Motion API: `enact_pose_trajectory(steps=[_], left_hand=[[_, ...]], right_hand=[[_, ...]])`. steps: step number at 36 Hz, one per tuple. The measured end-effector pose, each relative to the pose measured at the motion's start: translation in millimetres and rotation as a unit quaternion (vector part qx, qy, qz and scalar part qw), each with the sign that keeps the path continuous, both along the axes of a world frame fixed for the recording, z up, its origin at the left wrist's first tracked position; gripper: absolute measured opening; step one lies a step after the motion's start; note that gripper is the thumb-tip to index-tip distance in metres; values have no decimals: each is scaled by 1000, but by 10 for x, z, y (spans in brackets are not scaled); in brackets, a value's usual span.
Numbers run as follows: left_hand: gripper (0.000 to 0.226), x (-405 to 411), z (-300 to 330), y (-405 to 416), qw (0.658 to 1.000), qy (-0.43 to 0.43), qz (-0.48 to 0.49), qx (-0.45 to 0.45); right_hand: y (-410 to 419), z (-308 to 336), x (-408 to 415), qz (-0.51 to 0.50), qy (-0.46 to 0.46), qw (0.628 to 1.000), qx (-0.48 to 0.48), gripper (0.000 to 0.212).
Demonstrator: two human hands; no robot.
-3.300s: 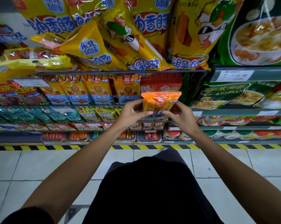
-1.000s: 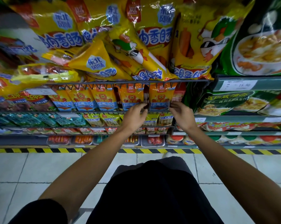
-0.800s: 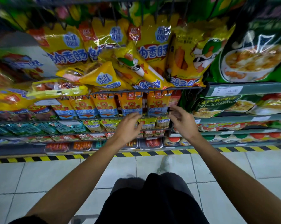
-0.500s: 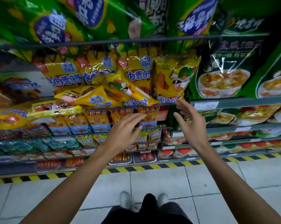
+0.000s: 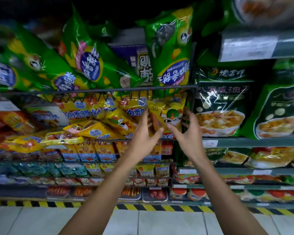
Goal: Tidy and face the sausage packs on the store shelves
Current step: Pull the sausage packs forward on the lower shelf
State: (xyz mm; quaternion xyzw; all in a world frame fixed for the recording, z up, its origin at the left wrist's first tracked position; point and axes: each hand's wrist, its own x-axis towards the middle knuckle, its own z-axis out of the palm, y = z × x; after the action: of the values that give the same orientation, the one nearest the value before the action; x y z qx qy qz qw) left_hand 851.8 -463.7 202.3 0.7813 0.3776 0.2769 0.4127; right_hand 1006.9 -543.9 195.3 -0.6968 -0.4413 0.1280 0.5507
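**Hands move up to the big yellow sausage bag**

My hands were down at the small orange packs a moment ago. Now I have lifted them to the row above, so the small packs look done and this row is next.

My left hand [image 5: 143, 135] is spread, with the fingers straight, and the fingertips touch the left edge of the big yellow bag [image 5: 168, 116]. My right hand [image 5: 187, 133] is spread too, fingers loosely bent, just beside the bag's right edge. Neither hand pinches anything yet.

The yellow bag hangs upright at the right end of its row, under the wire rail [image 5: 98, 91]. It is shiny, crinkly plastic, puffy, with a cartoon duck on the front. To its left, more yellow sausage bags [image 5: 95, 128] have tipped over and lie slanted on each other. I think those need standing up.

Above the rail lean long green bags [image 5: 170, 48], glossy as well. To the right are dark green soup bags [image 5: 222, 106] showing a bowl. The picture is blurry up there.
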Motion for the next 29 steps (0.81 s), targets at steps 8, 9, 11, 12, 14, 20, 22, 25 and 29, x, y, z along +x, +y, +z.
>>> enact_pose_trajectory(steps=[8,9,11,12,14,20,22,25,29], left_hand=[[81,-51,-105,-11,995,-87,10,-52],[80,-69,-109,-7,994,-91,7,-57],[78,-106,-104,1,992,-106,0,-63],[77,-122,-96,5,991,-115,-5,-66],[72,-156,-71,10,989,-131,-16,-68],[61,-305,-32,50,988,-145,-40,-24],[62,-348,-74,75,990,-138,-36,-25],[63,-409,-174,74,991,-127,-32,-25],[67,-469,-365,-48,989,-139,-11,-48]], right_hand=[[-10,20,45,4,-34,999,-30,75],[2,37,31,8,-35,999,-33,76],[41,80,-7,12,-46,998,-34,73],[59,100,-29,7,-53,998,-28,68],[75,125,-52,-17,-58,998,-13,57],[-60,137,-215,-58,-58,990,111,32],[-134,150,-293,-70,-47,983,161,29],[-249,138,-412,-103,19,971,213,20],[-382,123,-589,-179,159,933,267,16]])
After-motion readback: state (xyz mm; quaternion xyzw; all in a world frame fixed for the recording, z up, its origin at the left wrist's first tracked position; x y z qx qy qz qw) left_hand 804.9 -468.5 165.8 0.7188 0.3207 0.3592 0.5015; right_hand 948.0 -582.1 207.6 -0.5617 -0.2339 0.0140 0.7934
